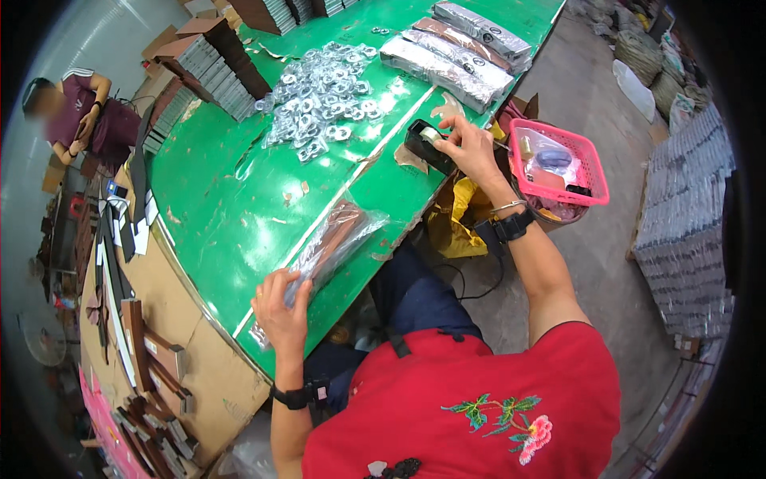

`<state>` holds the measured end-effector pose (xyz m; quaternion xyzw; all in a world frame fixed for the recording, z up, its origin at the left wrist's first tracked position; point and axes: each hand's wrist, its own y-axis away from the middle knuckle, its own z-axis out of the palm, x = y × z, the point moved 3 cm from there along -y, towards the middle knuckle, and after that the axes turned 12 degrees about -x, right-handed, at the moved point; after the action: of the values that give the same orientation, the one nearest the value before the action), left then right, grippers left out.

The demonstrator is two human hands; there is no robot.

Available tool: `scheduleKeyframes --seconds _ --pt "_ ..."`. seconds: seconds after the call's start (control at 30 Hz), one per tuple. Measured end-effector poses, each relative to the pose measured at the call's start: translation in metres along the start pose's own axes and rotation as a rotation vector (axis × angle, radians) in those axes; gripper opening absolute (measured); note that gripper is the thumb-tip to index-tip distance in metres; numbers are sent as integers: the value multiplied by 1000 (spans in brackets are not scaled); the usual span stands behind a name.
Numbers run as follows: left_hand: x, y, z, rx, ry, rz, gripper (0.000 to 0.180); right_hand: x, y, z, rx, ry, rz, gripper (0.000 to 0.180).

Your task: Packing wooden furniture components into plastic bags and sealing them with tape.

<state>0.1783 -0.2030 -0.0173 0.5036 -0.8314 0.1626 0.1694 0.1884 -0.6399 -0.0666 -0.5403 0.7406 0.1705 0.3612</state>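
A brown strip-shaped piece in a clear plastic bag (339,235) lies slantwise along the near edge of the green table. My left hand (281,311) grips the bag's near end, with thumb and fingers on the plastic. Farther right, my right hand (472,152) is at a black tape dispenser (427,145) by the table edge. Its thumb and finger pinch together beside the tape roll (432,136). The piece of tape between them is too small to see clearly. Brown paper scraps lie by the dispenser.
A heap of clear-bagged metal rings (319,96) covers the table's middle. Wrapped packages (447,68) lie at the far right, and stacked brown pieces (211,68) stand behind. A pink basket (594,164) sits right of the table. Another person (88,120) is at the far left.
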Motion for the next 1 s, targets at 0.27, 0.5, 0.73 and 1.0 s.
scheduleKeyframes --seconds 0.27,0.5,0.73,1.0 --pt "1 -2 0 -8 -4 -9 21 25 52 -36 -60 -464 57 28" --pt "-2 -3 0 5 -13 11 21 43 71 -12 -78 -611 136 20" --pt "-9 5 -3 21 -26 -32 21 59 50 27 6 -618 168 13" --pt "4 -10 4 80 -22 7 20 114 62 24 -161 -107 156 15"
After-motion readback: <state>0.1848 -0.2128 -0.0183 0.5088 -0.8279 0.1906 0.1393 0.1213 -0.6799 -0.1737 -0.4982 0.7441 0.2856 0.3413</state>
